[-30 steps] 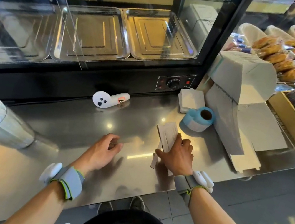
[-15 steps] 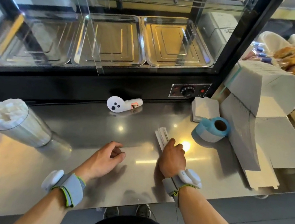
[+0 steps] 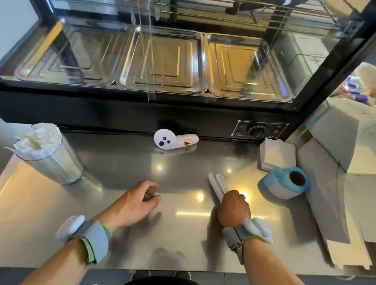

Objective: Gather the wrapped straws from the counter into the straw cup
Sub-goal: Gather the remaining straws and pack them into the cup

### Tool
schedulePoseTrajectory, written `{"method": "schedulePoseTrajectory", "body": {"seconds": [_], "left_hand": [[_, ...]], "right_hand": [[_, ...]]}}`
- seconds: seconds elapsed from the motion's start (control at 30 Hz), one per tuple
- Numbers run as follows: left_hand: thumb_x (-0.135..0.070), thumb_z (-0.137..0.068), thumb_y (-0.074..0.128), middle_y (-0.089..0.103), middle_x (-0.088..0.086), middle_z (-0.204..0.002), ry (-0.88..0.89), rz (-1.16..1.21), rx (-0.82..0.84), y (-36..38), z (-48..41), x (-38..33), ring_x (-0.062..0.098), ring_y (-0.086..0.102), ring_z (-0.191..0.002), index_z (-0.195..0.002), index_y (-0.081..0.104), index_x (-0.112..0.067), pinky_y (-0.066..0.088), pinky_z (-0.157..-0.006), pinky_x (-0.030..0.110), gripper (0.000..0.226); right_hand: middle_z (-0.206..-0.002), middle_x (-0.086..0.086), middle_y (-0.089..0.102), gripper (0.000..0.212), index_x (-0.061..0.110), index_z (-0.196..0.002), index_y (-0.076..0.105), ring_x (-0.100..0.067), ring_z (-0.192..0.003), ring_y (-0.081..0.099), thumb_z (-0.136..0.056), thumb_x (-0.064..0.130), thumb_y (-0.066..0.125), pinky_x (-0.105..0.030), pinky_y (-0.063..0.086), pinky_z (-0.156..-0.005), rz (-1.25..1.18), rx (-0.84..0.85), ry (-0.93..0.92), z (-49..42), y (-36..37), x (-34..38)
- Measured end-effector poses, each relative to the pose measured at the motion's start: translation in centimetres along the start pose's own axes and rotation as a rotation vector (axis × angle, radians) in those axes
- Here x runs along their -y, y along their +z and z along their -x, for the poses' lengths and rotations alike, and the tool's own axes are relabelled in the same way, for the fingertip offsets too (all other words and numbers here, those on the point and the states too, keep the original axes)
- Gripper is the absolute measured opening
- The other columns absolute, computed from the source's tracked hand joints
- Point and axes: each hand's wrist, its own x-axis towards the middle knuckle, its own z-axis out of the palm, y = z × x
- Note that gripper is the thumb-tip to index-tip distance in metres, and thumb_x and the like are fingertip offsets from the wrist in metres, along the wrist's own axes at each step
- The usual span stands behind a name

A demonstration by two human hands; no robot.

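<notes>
A bundle of white wrapped straws (image 3: 217, 184) sticks out from the top of my right hand (image 3: 233, 207), which is closed around it just above the steel counter (image 3: 26, 210). The clear straw cup (image 3: 49, 156), packed with white wrapped straws, stands tilted at the counter's left. My left hand (image 3: 135, 202) hovers over the middle of the counter with its fingers loosely curled and nothing in it, well right of the cup.
A glass display case (image 3: 160, 63) with metal trays rises behind the counter. A white controller (image 3: 173, 140) lies at its base. A blue label roll (image 3: 286, 182), a napkin stack (image 3: 277, 154) and folded white boxes (image 3: 350, 174) crowd the right side.
My right hand has gathered the flat-lying straws into an upright bundle in its fist. My left hand has stayed near the counter's middle. The view has tilted and shifted.
</notes>
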Motion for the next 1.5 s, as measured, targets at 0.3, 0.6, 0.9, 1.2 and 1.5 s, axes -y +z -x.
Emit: {"method": "schedulePoseTrajectory", "body": {"seconds": [0.3, 0.6, 0.9, 1.2, 1.5], "left_hand": [[-0.024, -0.089, 0.055, 0.056, 0.007, -0.122, 0.001, -0.007, -0.071, -1.7, 0.5, 1.4, 0.014, 0.055, -0.103, -0.122, 0.05, -0.015, 0.036, -0.091, 0.019, 0.034], [-0.02, -0.088, 0.058, 0.058, 0.009, -0.115, -0.096, 0.065, -0.214, -4.2, 1.7, 4.3, 0.015, 0.056, -0.096, -0.122, 0.049, -0.01, 0.04, -0.09, 0.022, 0.037], [-0.019, -0.091, 0.051, 0.059, 0.0, -0.096, -0.207, 0.287, -0.454, -7.5, 5.5, 8.0, 0.014, 0.057, -0.084, -0.11, 0.053, -0.017, 0.039, -0.075, 0.023, 0.02], [-0.034, -0.085, 0.061, 0.051, 0.002, -0.117, -0.186, 0.424, -0.783, -11.8, 7.0, 9.1, 0.015, 0.054, -0.106, -0.129, 0.034, -0.025, 0.046, -0.09, 0.034, 0.052], [-0.045, -0.066, 0.074, 0.029, 0.005, -0.147, -0.021, 0.244, -0.703, -17.7, 3.0, 6.8, 0.015, 0.032, -0.134, -0.144, 0.017, -0.028, 0.03, -0.114, 0.038, 0.098]], "right_hand": [[-0.111, -0.013, 0.068, 0.031, 0.01, -0.114, 0.053, -0.032, -0.102, 0.067, -0.089, 0.028, 0.058, -0.034, 0.052, -0.08, -0.167, -0.125, -0.365, -0.1, 1.4, 3.4], [-0.084, -0.013, 0.07, 0.024, 0.02, -0.082, 0.059, -0.038, -0.078, 0.064, -0.086, 0.042, 0.052, -0.035, 0.049, -0.066, -0.423, -0.072, -0.686, 3.9, -0.4, 8.7], [-0.071, -0.015, 0.055, 0.056, 0.028, -0.053, 0.02, -0.037, -0.073, 0.053, -0.08, 0.026, 0.069, -0.045, 0.047, -0.067, -0.67, -0.353, -0.99, 9.7, -2.7, 14.4], [-0.05, 0.006, 0.061, 0.036, 0.019, -0.061, 0.053, -0.014, -0.055, 0.062, -0.08, 0.048, 0.059, -0.034, 0.052, -0.06, -0.887, -0.075, -0.955, 11.7, -2.9, 16.6], [-0.068, 0.02, 0.068, 0.005, 0.034, -0.077, 0.066, -0.004, -0.067, 0.068, -0.081, 0.033, 0.065, -0.052, 0.061, -0.063, -1.087, 0.044, -1.027, 13.2, -5.1, 17.3]]}}
